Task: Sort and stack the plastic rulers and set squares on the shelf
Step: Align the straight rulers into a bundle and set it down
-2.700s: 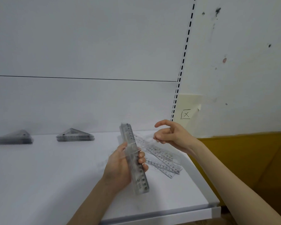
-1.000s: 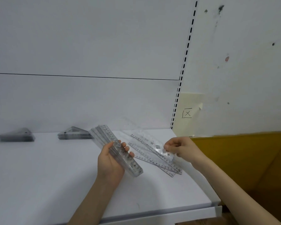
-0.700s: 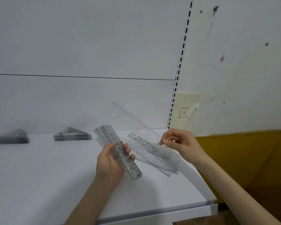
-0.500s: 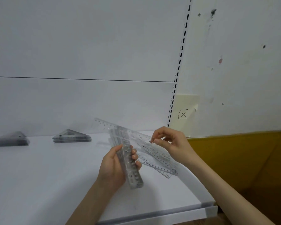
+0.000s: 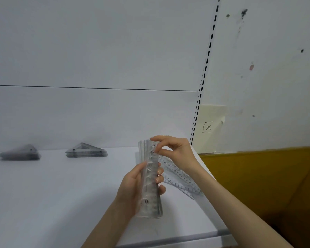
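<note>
My left hand (image 5: pixel 132 190) grips a bundle of clear plastic rulers (image 5: pixel 150 197), held upright above the white shelf (image 5: pixel 52 203). My right hand (image 5: pixel 175 151) pinches the top end of that bundle, where one ruler lies against the others. A few loose clear rulers (image 5: pixel 183 179) lie fanned on the shelf just right of the bundle, partly hidden by my right wrist. Two stacks of clear set squares rest at the back of the shelf: one (image 5: pixel 86 151) in the middle, another (image 5: pixel 20 154) at the far left.
The shelf's front edge (image 5: pixel 177 238) runs below my hands and its right end is close beside the loose rulers. A slotted upright (image 5: pixel 200 90) stands at the back right. Beyond it are a white wall, a taped note (image 5: pixel 209 127) and a yellow panel (image 5: pixel 267 185).
My right hand lifted one loose ruler from the shelf, swung it leftward and brought it against the top of the bundle. My left hand turned the bundle from slanted to upright.
</note>
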`<control>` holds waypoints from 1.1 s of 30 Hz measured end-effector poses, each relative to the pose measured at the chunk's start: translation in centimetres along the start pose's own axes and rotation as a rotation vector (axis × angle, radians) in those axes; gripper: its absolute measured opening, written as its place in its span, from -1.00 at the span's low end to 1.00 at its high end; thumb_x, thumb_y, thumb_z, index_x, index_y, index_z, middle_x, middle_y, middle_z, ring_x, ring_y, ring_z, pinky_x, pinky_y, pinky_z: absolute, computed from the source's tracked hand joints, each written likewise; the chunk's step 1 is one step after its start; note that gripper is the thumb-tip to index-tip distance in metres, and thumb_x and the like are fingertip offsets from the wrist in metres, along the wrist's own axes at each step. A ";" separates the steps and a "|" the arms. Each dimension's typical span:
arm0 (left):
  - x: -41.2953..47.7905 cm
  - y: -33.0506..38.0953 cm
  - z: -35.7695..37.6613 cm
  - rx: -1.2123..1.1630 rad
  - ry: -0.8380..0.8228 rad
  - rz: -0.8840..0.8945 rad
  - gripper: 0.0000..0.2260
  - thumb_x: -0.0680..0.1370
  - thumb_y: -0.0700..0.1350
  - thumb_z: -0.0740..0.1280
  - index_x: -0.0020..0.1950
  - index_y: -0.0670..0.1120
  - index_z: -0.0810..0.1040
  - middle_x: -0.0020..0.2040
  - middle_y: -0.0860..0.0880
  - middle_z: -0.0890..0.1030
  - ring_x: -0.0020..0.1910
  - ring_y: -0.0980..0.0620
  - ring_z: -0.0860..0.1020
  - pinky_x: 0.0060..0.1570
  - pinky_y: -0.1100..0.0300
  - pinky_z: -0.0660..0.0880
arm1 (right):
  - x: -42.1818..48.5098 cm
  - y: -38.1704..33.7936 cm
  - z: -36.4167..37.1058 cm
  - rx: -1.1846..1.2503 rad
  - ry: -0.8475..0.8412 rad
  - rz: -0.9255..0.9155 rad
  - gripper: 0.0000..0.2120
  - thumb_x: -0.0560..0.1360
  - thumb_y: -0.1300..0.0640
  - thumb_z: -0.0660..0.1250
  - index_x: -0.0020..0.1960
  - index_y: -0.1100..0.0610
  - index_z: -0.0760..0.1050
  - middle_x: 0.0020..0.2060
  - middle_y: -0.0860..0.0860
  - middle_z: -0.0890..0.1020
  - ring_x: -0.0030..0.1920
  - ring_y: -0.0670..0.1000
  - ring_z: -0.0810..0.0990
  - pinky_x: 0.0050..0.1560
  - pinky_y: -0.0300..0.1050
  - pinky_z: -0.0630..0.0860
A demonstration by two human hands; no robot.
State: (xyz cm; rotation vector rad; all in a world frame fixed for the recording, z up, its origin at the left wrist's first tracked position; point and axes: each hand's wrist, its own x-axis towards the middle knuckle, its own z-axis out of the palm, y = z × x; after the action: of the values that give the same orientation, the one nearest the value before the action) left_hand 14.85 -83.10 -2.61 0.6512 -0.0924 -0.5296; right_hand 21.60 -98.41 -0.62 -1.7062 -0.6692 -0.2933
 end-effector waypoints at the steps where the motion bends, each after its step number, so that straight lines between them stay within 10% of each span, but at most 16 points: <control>1: -0.1 0.0 0.2 0.000 0.012 0.015 -0.74 0.52 -0.04 0.14 -0.03 -0.21 0.49 -0.32 -0.09 0.47 -0.48 0.04 0.45 -0.44 0.20 0.49 | 0.2 0.1 0.1 0.038 0.003 0.022 -0.90 0.40 0.44 0.41 -0.21 0.29 0.63 0.03 -0.03 0.69 0.18 -0.08 0.60 0.23 -0.15 0.48; 22: -0.3 -0.4 0.1 0.154 0.028 0.078 -0.67 0.50 -0.05 0.19 0.11 -0.26 0.50 -0.15 -0.17 0.61 -0.27 -0.07 0.60 -0.35 0.07 0.56 | 0.6 1.5 0.5 0.149 0.022 -0.066 -0.78 0.47 0.47 0.23 -0.16 0.29 0.62 0.04 0.10 0.68 0.26 0.01 0.55 0.25 -0.14 0.46; 28: 0.7 -0.5 -0.7 0.046 0.123 0.102 -0.73 0.55 -0.06 0.17 0.04 -0.26 0.47 -0.23 -0.16 0.52 -0.35 -0.05 0.53 -0.33 0.09 0.57 | 0.3 2.1 0.0 -0.271 -0.010 0.060 -0.89 0.50 0.17 0.40 -0.01 0.03 0.67 0.19 -0.15 0.60 0.23 -0.28 0.48 0.25 -0.37 0.35; 33: 1.7 0.0 -2.3 -0.031 0.304 0.179 -0.68 0.63 -0.03 0.11 -0.10 -0.25 0.46 -0.31 -0.16 0.50 -0.41 -0.10 0.55 -0.26 0.05 0.51 | -1.6 1.3 -3.5 -0.590 -0.197 0.398 -0.81 0.34 -0.13 0.51 -0.12 -0.05 0.69 -0.20 -0.16 0.69 -0.17 -0.14 0.62 -0.05 -0.08 0.60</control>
State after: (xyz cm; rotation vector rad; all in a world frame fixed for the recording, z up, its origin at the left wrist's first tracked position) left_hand 16.90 -82.72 -4.60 0.6787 0.1422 -0.2549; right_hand 21.66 -102.38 -1.67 -2.4092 -0.3824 -0.0356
